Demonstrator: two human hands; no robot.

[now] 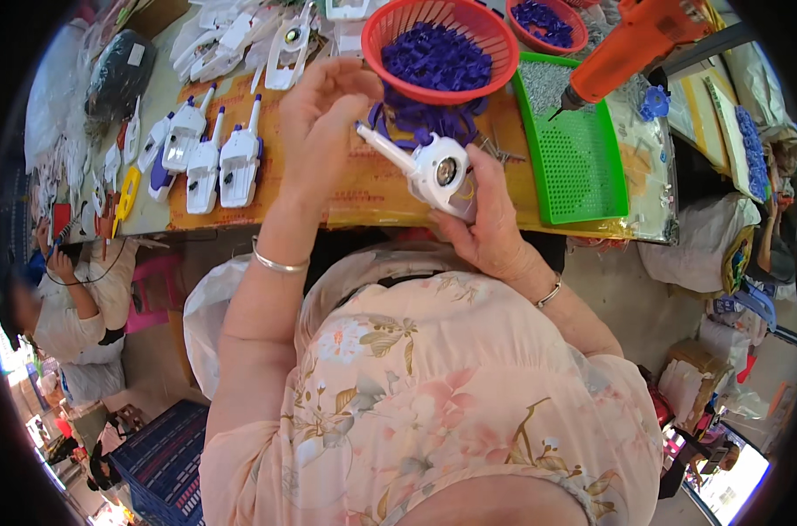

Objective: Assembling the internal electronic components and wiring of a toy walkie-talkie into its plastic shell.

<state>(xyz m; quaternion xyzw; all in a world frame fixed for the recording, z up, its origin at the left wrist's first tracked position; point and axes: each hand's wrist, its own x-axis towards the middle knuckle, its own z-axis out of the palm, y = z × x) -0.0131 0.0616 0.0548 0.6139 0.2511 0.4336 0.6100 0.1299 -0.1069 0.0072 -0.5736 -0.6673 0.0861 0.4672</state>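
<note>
The right hand [486, 223] held a white casing [426, 180] by its rounded end, thumb and fingers closed about it; the left hand [315, 114] hung half-curled by the casing's slim tip, seemingly holding nothing, though whether it touched could not be told. Work looked partway along: a round silver part [447, 171] sat in the casing, with no cover over it yet; several white-and-purple units [239, 167] lay left of the grip, their stage unclear; loose white shells [284, 66] lay beyond the left hand. Just beyond the grip, a red basket [442, 94] of purple pieces [438, 57] crowded the way forward; to its right lay a green tray [622, 188], an orange power screwdriver [640, 44] above it.
</note>
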